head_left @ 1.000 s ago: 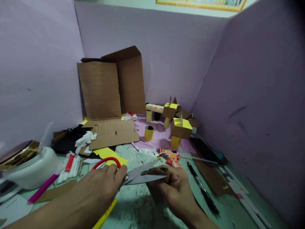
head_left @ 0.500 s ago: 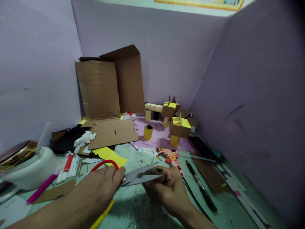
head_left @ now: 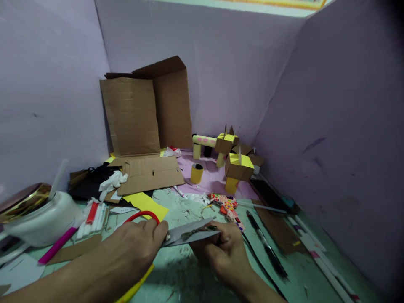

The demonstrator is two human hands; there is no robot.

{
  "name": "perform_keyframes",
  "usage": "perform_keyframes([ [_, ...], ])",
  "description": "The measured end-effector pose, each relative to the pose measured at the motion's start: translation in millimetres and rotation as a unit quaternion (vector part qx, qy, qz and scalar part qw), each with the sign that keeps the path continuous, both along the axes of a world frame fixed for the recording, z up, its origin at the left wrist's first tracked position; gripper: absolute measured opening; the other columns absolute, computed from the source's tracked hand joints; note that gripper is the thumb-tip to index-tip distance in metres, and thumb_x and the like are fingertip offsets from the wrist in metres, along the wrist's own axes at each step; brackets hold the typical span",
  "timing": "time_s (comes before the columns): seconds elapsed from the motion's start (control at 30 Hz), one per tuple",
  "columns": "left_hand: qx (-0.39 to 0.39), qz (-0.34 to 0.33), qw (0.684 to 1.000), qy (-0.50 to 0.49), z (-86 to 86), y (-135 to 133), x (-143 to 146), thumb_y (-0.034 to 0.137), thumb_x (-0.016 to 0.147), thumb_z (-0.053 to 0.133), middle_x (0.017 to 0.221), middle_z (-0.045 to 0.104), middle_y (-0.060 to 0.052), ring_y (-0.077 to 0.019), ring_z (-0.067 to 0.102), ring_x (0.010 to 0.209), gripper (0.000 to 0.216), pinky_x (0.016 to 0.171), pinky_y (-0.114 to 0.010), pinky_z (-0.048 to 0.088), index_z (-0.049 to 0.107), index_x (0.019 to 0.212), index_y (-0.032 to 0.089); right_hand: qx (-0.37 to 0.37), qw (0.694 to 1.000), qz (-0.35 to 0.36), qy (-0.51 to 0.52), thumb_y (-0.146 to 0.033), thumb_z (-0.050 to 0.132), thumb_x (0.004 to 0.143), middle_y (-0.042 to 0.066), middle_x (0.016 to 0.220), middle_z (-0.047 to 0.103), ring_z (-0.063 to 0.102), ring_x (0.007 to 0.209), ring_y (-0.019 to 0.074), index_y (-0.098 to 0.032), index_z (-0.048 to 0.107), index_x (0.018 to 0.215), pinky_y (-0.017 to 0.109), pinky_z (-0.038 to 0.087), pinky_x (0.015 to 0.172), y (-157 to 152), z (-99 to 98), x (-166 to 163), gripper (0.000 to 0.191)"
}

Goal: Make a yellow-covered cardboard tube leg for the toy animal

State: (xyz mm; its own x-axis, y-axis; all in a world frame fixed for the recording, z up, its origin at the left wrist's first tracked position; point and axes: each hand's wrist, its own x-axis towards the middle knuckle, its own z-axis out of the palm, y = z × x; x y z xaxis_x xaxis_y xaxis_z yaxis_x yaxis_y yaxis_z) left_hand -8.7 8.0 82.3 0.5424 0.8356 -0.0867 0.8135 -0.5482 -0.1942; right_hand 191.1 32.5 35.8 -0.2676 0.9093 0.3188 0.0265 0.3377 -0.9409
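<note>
My left hand (head_left: 135,244) is closed on a pair of scissors (head_left: 176,239), its red handle loop above the knuckles and a yellow one below the wrist. The scissors' steel blades point right, toward my right hand (head_left: 232,248). Between the blades lies a thin, crumpled dark green-brown piece (head_left: 197,231); its exact kind cannot be made out. My right hand is a fist with thumb and fingers pinching this piece near the blade tips. Just beyond that hand rests a colourful patterned strip (head_left: 225,202), and a black pen (head_left: 267,246) lies to its right.
Cardboard panels (head_left: 132,118) stand at the back left. Yellow-topped cardboard figures (head_left: 240,166) and a yellow tube (head_left: 196,173) stand on pink paper. At left are a white pot (head_left: 47,221), a magenta marker (head_left: 58,246) and a yellow sheet (head_left: 147,204). Long white sticks (head_left: 322,256) line the right side.
The scissors have shifted slightly right, and their blades look a little closer together around the dark piece. The camera view has tilted slightly; my right hand keeps its pinch.
</note>
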Motion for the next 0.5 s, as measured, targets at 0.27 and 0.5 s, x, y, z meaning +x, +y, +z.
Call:
perform_keyframes([
  [0.27, 0.009, 0.03, 0.999, 0.013, -9.3, 4.2, 4.0, -0.004, 0.076, 0.031, 0.092, 0.067, -0.014, -0.0263, 0.063, 0.075, 0.052, 0.064, -0.037, 0.05, 0.054, 0.12, 0.014, -0.001, 1.0, 0.015, -0.023, -0.011, 0.05, 0.065, -0.007, 0.047, 0.03, 0.026, 0.045, 0.0084, -0.021, 0.036, 0.05, 0.024, 0.02, 0.041, -0.1, -2.4, -2.0, 0.023],
  [0.5, 0.104, 0.033, 0.994, 0.012, -22.0, 8.0, 11.6, 0.0, 0.08, 0.032, 0.087, 0.064, -0.014, -0.0286, 0.061, 0.076, 0.044, 0.064, -0.042, 0.051, 0.054, 0.115, 0.014, 0.014, 0.999, 0.018, -0.024, -0.014, 0.05, 0.066, -0.005, 0.046, 0.032, 0.028, 0.046, 0.0093, -0.021, 0.036, 0.048, 0.025, 0.022, 0.042, -0.9, -4.8, -4.2, 0.024],
])
